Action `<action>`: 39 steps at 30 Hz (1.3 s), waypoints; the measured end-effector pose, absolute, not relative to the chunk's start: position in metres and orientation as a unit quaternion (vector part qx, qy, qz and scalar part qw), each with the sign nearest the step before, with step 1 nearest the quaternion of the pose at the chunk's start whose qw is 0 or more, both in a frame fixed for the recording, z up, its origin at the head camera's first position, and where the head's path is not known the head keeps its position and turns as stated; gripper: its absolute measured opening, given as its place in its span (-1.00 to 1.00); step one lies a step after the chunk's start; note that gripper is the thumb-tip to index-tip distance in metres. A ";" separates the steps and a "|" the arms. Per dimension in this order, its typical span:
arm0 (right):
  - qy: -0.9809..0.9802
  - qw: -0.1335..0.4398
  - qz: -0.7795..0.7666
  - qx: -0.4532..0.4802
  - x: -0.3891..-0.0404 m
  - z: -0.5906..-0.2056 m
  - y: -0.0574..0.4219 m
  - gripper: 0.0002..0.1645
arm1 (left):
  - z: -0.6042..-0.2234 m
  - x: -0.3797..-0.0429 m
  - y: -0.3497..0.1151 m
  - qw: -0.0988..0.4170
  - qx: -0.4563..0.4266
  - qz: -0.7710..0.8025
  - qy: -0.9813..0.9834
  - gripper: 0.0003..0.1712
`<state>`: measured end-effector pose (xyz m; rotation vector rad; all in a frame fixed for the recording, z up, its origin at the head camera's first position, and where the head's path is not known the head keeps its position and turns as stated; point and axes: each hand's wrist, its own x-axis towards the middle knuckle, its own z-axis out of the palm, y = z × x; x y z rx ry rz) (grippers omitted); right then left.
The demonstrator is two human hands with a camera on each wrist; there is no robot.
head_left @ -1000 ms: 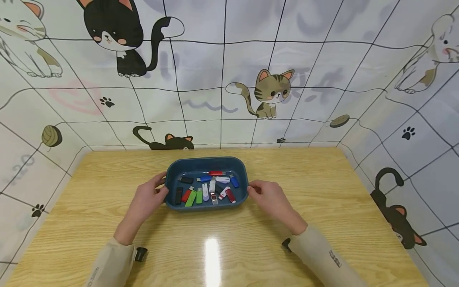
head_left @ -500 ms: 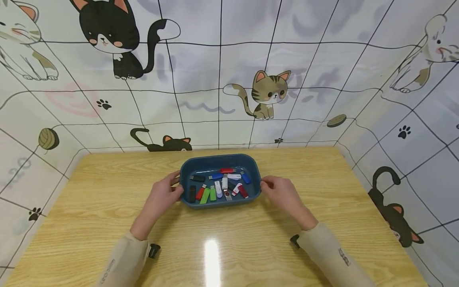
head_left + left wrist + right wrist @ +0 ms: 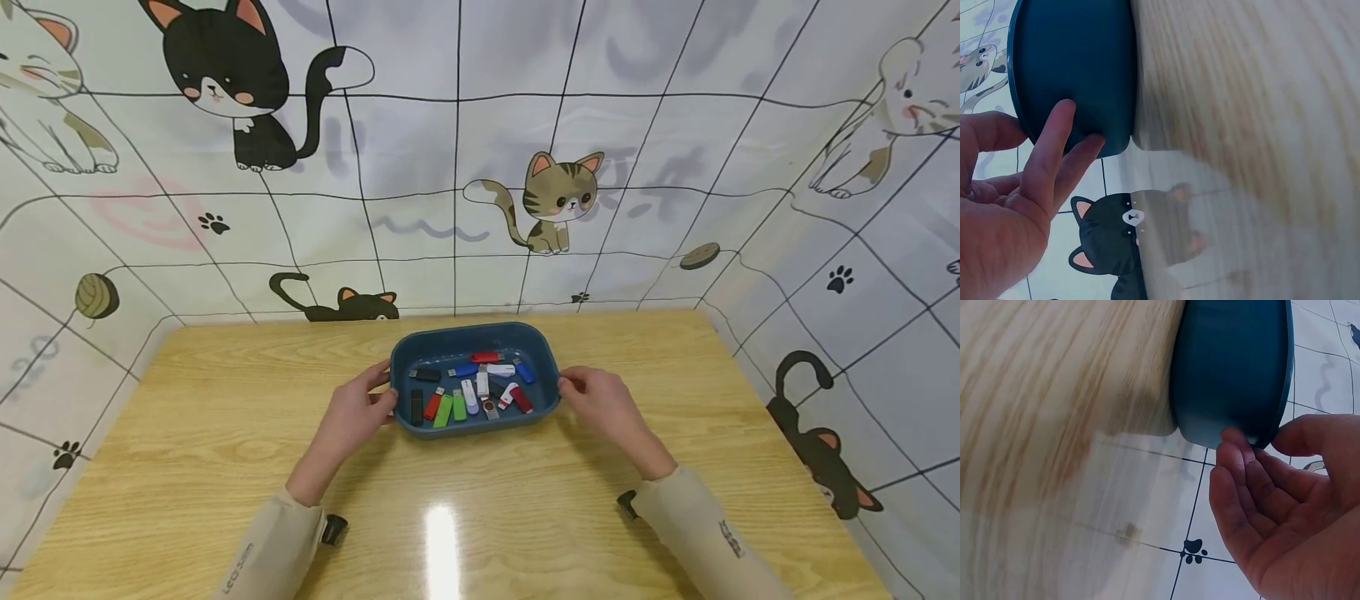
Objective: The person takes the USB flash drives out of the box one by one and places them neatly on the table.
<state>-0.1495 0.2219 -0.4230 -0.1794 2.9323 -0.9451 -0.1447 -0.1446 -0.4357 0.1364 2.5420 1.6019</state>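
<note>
A dark blue rectangular tray [image 3: 442, 343] sits on the wooden table, holding several USB sticks in red, green, blue, white and black. At its left end my left hand [image 3: 352, 412] holds it; in the left wrist view the thumb meets the rim and two fingertips [image 3: 1066, 112] press the outer wall of the tray [image 3: 1079, 56]. My right hand [image 3: 603, 404] grips the opposite end. The right wrist view has that thumb [image 3: 1294, 434] at the rim, with bent fingers under and against the wall. Among the sticks are two green ones [image 3: 443, 410] near the front.
A pale wooden table [image 3: 225, 433] spreads around the tray, with a bright light reflection [image 3: 442, 542] at the front. Cloth walls printed with cats and grid lines [image 3: 412, 167] rise behind and at both sides. Dark clip-like pieces [image 3: 333, 529] stick out from the sleeves.
Both hands have moved to the right with the tray between them, more in the first half second than in the second. The USB sticks keep their places inside it.
</note>
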 end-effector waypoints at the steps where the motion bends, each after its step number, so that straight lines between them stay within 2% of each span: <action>1: 0.950 0.024 -0.305 -0.058 -0.150 -0.423 0.222 -0.59 | -0.436 -0.145 -0.145 0.070 0.043 0.536 0.840 -0.34; 9: 0.955 -0.078 -0.272 -0.089 -0.148 -0.410 0.214 -0.63 | -0.435 -0.146 -0.150 0.088 0.036 0.556 0.826 -0.32; 13: 0.958 -0.085 -0.246 -0.122 -0.150 -0.402 0.200 -0.65 | -0.433 -0.147 -0.151 0.096 0.036 0.574 0.813 -0.34; 25: 0.966 -0.023 -0.141 -0.216 -0.168 -0.401 0.166 -0.72 | -0.442 -0.151 -0.150 0.101 0.028 0.595 0.797 -0.37; 35: 0.975 0.059 -0.093 -0.192 -0.183 -0.403 0.154 -0.75 | -0.439 -0.149 -0.147 0.099 0.031 0.601 0.793 -0.42; 39: 0.978 0.093 -0.081 -0.170 -0.187 -0.405 0.152 -0.65 | -0.439 -0.148 -0.145 0.103 0.029 0.602 0.792 -0.42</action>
